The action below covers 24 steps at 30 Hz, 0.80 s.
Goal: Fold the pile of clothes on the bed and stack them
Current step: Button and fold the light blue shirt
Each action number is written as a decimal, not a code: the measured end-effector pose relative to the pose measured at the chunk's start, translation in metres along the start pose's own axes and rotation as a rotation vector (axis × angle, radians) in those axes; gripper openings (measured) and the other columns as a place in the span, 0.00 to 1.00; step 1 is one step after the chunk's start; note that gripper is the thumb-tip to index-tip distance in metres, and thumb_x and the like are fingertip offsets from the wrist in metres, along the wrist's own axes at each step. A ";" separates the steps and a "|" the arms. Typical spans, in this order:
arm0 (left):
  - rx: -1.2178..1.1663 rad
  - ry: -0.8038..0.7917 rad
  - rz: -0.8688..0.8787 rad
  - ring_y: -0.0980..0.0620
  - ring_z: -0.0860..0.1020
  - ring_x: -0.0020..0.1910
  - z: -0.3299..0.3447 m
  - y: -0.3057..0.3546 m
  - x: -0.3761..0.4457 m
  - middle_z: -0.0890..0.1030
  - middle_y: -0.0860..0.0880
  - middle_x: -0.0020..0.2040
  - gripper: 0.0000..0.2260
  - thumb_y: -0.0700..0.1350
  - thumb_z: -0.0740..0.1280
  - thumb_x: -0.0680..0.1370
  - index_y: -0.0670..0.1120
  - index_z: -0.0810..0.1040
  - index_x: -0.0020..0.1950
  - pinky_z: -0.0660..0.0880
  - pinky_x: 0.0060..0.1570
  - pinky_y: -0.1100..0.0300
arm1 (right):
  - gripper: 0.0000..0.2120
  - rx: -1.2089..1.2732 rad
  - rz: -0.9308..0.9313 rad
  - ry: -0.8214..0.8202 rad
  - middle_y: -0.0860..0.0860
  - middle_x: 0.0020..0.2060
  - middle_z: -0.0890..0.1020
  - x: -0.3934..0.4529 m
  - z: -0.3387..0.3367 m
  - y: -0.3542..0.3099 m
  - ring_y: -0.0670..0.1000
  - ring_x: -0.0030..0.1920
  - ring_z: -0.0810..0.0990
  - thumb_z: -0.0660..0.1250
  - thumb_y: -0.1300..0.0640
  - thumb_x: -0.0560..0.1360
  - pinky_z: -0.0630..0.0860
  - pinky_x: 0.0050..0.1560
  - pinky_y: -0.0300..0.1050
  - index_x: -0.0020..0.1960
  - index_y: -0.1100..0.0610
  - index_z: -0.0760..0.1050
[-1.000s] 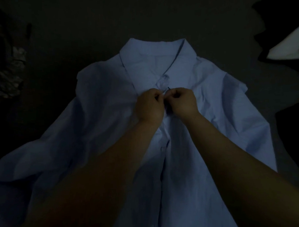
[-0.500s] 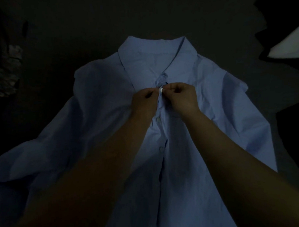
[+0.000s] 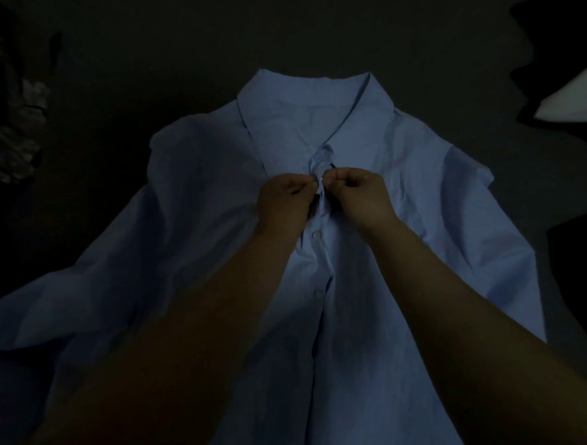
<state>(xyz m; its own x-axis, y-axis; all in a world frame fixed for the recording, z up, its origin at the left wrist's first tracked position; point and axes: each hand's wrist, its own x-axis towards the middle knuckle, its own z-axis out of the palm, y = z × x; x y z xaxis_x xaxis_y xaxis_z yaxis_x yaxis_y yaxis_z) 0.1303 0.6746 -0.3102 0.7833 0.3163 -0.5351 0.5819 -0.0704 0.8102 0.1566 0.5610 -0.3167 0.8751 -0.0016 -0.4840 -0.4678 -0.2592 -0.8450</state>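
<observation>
Dim bedding [image 3: 177,59] lies under a pale blue shirt [image 3: 373,319] spread front-up, its hem nearest and both forearms reaching over it. At the placket, the left hand [image 3: 284,206] and right hand [image 3: 361,199] meet with curled fingers, pinching the fabric around a button [image 3: 321,179]. Just beyond them lies the collar [image 3: 314,110], with dark clothes [image 3: 553,49] far off to the right.

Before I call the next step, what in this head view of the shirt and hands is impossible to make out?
- Button at the fingertips of left hand and right hand: fastened or not, too small, fingers cover it.
- Blue shirt hem: cut off by bottom edge.
- Left sleeve end: forearm covers it.
- Dark clothes, far left: too dim.
</observation>
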 end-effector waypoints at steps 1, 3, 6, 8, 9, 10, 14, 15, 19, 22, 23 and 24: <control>-0.012 -0.007 -0.015 0.42 0.81 0.41 0.001 0.000 0.000 0.81 0.42 0.37 0.12 0.38 0.68 0.74 0.50 0.79 0.32 0.79 0.49 0.46 | 0.07 -0.015 -0.003 -0.026 0.55 0.34 0.80 0.000 -0.001 -0.001 0.51 0.38 0.78 0.65 0.62 0.75 0.76 0.45 0.44 0.39 0.59 0.79; -0.032 -0.018 -0.027 0.44 0.79 0.36 0.002 0.001 0.000 0.80 0.43 0.34 0.13 0.38 0.69 0.74 0.49 0.80 0.30 0.79 0.43 0.46 | 0.10 -0.013 -0.007 -0.062 0.57 0.33 0.77 -0.001 -0.001 -0.002 0.52 0.37 0.74 0.65 0.60 0.75 0.73 0.42 0.46 0.38 0.65 0.78; 0.024 -0.004 0.026 0.51 0.74 0.27 0.003 0.001 0.000 0.77 0.47 0.27 0.12 0.40 0.69 0.74 0.45 0.79 0.30 0.72 0.30 0.58 | 0.13 -0.027 -0.007 -0.062 0.59 0.34 0.75 -0.004 -0.001 -0.005 0.52 0.36 0.72 0.63 0.62 0.77 0.70 0.41 0.46 0.40 0.72 0.76; 0.108 0.007 0.087 0.54 0.72 0.26 0.003 0.001 0.000 0.75 0.47 0.26 0.14 0.40 0.69 0.74 0.43 0.76 0.28 0.69 0.29 0.62 | 0.16 -0.043 -0.016 -0.043 0.58 0.33 0.74 -0.006 -0.001 -0.006 0.51 0.35 0.71 0.62 0.61 0.77 0.69 0.40 0.44 0.38 0.73 0.74; 0.176 0.007 0.123 0.57 0.70 0.24 0.004 0.002 0.001 0.73 0.49 0.25 0.15 0.40 0.68 0.74 0.45 0.73 0.27 0.67 0.28 0.64 | 0.17 -0.040 -0.013 -0.031 0.58 0.32 0.74 -0.007 0.001 -0.006 0.51 0.34 0.71 0.63 0.60 0.77 0.69 0.38 0.43 0.38 0.73 0.73; 0.272 0.009 0.153 0.59 0.70 0.25 0.005 0.005 -0.001 0.73 0.51 0.26 0.15 0.40 0.67 0.74 0.47 0.72 0.27 0.65 0.27 0.67 | 0.17 -0.036 -0.009 -0.015 0.58 0.32 0.74 -0.008 0.002 -0.005 0.51 0.34 0.72 0.65 0.59 0.76 0.69 0.37 0.42 0.37 0.72 0.74; 0.453 0.097 0.237 0.53 0.78 0.41 0.010 0.008 -0.011 0.82 0.51 0.41 0.05 0.44 0.66 0.76 0.45 0.80 0.43 0.74 0.43 0.59 | 0.13 -0.009 0.013 0.111 0.61 0.34 0.79 -0.007 0.008 0.000 0.53 0.35 0.75 0.67 0.62 0.74 0.74 0.38 0.46 0.40 0.73 0.76; 0.425 0.113 0.263 0.51 0.80 0.43 0.011 0.007 -0.014 0.83 0.48 0.43 0.05 0.44 0.66 0.76 0.45 0.81 0.44 0.75 0.45 0.56 | 0.13 -0.014 0.010 0.136 0.63 0.36 0.80 -0.006 0.009 0.001 0.53 0.35 0.75 0.67 0.61 0.74 0.76 0.39 0.48 0.41 0.74 0.76; 0.332 0.109 0.357 0.46 0.81 0.46 0.011 0.001 -0.019 0.84 0.44 0.46 0.07 0.40 0.66 0.76 0.41 0.84 0.48 0.76 0.49 0.51 | 0.10 -0.045 -0.005 0.177 0.62 0.39 0.83 -0.006 0.006 -0.003 0.53 0.37 0.79 0.68 0.61 0.74 0.79 0.44 0.48 0.41 0.69 0.79; 0.434 0.119 0.383 0.48 0.80 0.46 0.010 -0.003 -0.015 0.84 0.45 0.46 0.08 0.42 0.65 0.77 0.43 0.84 0.50 0.74 0.49 0.54 | 0.07 0.023 0.011 0.154 0.59 0.39 0.84 -0.008 0.004 -0.006 0.53 0.41 0.82 0.71 0.60 0.72 0.80 0.46 0.44 0.44 0.65 0.81; 0.448 0.118 0.384 0.48 0.80 0.46 0.010 -0.004 -0.013 0.84 0.45 0.46 0.09 0.44 0.65 0.77 0.44 0.84 0.49 0.74 0.47 0.54 | 0.07 0.053 0.015 0.149 0.58 0.39 0.84 -0.009 0.003 -0.007 0.52 0.41 0.82 0.72 0.60 0.72 0.80 0.46 0.43 0.44 0.65 0.81; 0.452 0.111 0.385 0.48 0.80 0.46 0.010 -0.004 -0.011 0.84 0.46 0.45 0.09 0.45 0.64 0.77 0.45 0.84 0.48 0.73 0.46 0.55 | 0.07 0.071 0.015 0.138 0.57 0.39 0.84 -0.011 0.001 -0.008 0.52 0.41 0.82 0.72 0.60 0.72 0.79 0.46 0.42 0.44 0.64 0.82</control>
<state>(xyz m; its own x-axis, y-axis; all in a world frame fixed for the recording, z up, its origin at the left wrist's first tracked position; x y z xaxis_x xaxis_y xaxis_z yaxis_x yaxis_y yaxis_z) 0.1216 0.6616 -0.3101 0.9428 0.2836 -0.1755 0.3153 -0.5867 0.7459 0.1509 0.5644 -0.3050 0.8742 -0.1392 -0.4651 -0.4845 -0.1895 -0.8540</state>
